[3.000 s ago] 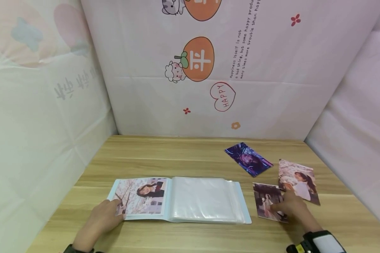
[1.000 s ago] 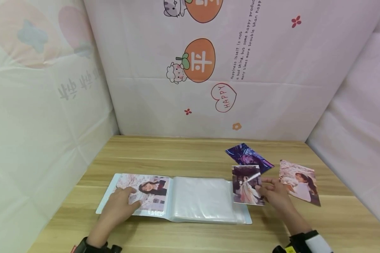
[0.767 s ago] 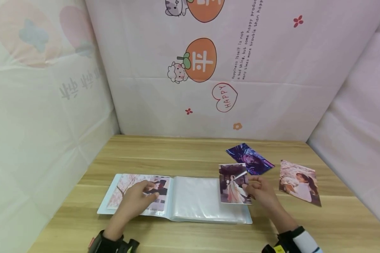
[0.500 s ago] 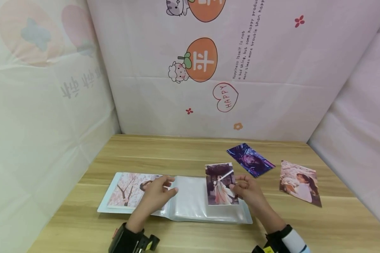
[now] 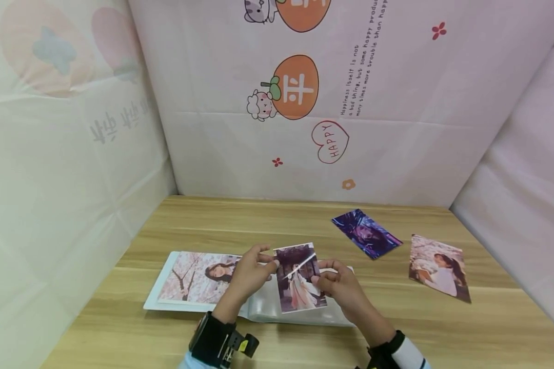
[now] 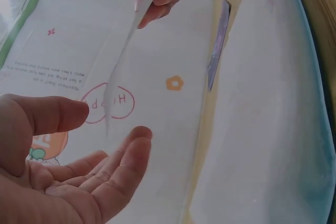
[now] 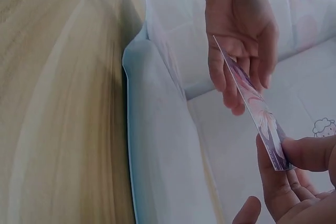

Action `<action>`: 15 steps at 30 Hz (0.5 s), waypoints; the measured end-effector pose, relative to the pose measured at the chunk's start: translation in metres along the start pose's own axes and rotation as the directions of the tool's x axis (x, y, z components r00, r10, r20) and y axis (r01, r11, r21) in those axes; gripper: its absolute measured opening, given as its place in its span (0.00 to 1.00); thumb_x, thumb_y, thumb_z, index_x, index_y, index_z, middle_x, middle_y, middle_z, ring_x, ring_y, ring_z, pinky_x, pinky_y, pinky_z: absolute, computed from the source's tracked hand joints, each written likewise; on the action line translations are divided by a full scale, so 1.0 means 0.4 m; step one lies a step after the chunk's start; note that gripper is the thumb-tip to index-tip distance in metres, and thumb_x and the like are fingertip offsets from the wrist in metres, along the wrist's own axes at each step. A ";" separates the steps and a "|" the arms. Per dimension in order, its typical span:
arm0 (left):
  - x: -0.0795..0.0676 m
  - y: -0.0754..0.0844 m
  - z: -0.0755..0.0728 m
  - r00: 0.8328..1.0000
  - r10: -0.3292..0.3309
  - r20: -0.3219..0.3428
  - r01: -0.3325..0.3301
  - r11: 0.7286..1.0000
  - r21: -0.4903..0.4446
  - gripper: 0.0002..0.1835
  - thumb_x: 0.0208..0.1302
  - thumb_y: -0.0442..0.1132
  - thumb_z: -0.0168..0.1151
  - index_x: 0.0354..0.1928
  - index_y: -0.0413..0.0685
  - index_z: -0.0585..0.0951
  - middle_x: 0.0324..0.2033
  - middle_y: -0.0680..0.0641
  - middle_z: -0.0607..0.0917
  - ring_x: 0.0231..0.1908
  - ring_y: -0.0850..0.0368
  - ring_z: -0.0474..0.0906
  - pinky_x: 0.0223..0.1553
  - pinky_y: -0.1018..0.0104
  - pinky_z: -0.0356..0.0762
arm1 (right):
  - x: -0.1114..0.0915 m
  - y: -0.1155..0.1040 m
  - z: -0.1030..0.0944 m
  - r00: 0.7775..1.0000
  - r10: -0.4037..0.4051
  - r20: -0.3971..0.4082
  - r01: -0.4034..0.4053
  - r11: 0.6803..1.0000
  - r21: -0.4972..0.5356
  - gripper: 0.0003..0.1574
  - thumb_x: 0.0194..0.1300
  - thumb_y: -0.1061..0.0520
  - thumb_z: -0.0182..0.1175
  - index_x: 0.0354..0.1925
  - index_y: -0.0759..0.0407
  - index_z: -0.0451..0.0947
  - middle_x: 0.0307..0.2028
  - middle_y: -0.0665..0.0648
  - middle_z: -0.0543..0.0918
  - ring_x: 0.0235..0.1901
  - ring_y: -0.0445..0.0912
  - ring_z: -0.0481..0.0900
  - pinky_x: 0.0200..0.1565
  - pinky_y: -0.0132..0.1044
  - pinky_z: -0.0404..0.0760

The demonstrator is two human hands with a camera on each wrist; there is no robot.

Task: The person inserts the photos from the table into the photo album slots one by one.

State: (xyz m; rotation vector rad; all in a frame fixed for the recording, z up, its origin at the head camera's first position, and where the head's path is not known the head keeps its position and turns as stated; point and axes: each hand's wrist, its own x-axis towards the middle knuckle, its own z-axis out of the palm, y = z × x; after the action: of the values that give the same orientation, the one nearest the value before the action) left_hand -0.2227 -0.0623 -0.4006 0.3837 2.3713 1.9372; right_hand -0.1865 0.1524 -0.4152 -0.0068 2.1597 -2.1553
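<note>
A printed photo (image 5: 300, 282) of a figure in a long pale dress is held up above the right page of a light-blue photo album (image 5: 154, 297). My right hand (image 5: 343, 289) pinches its right edge between thumb and fingers, as the right wrist view confirms at the photo (image 7: 257, 108). At the opposite edge is my left hand (image 5: 249, 274). In the left wrist view, the left thumb (image 6: 58, 114) and fingers stand apart on either side of the photo's edge, with a gap around it. The album lies open, its left pocket filled with a cherry-blossom photo (image 5: 189, 277).
On the wooden table (image 5: 203, 220), a purple-blue photo (image 5: 367, 233) lies behind and right of the album. Farther right lies a pink blossom photo (image 5: 438, 269). White printed cloth (image 5: 397, 154) encloses the back and both sides.
My right hand lifted the dress photo from the table's right side and carried it left over the album. My left hand moved from the album's left edge rightward to the photo.
</note>
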 end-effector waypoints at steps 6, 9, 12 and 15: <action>0.017 -0.013 0.007 0.998 -0.060 0.022 0.062 0.989 -0.133 0.25 0.55 0.28 0.63 0.56 0.31 0.70 0.31 0.42 0.76 0.23 0.55 0.78 0.27 0.61 0.81 | -0.006 0.013 0.011 0.999 0.001 0.047 -0.001 1.000 0.010 0.23 0.58 0.68 0.59 0.50 0.72 0.62 0.28 0.55 0.79 0.25 0.41 0.74 0.29 0.32 0.75; 0.025 -0.020 0.006 0.997 -0.069 0.023 0.072 0.987 -0.141 0.22 0.55 0.26 0.62 0.53 0.30 0.73 0.23 0.47 0.73 0.18 0.59 0.74 0.22 0.65 0.80 | -0.004 0.019 0.013 0.999 0.002 0.048 -0.002 1.000 -0.002 0.24 0.58 0.68 0.60 0.50 0.72 0.62 0.27 0.54 0.78 0.24 0.40 0.72 0.28 0.32 0.74; 0.029 -0.024 0.005 0.997 -0.074 0.019 0.076 0.988 -0.135 0.20 0.55 0.24 0.62 0.52 0.31 0.74 0.21 0.49 0.69 0.16 0.60 0.72 0.21 0.67 0.78 | -0.002 0.022 0.014 0.999 0.000 0.043 0.000 1.000 -0.017 0.23 0.59 0.67 0.60 0.50 0.71 0.63 0.27 0.54 0.78 0.23 0.40 0.70 0.28 0.32 0.72; 0.029 -0.027 0.003 0.997 -0.072 0.021 0.075 0.989 -0.130 0.19 0.55 0.24 0.62 0.51 0.32 0.75 0.22 0.48 0.70 0.16 0.60 0.72 0.21 0.67 0.78 | 0.000 0.025 0.015 0.999 0.001 0.045 0.000 1.000 -0.024 0.24 0.58 0.67 0.60 0.50 0.71 0.62 0.27 0.54 0.78 0.22 0.40 0.69 0.28 0.32 0.72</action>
State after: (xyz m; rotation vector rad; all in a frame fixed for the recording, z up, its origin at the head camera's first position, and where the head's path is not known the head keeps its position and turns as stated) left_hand -0.2354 -0.0605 -0.4102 0.2984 2.2002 2.0339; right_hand -0.1857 0.1464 -0.4250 -0.0559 2.1612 -2.1073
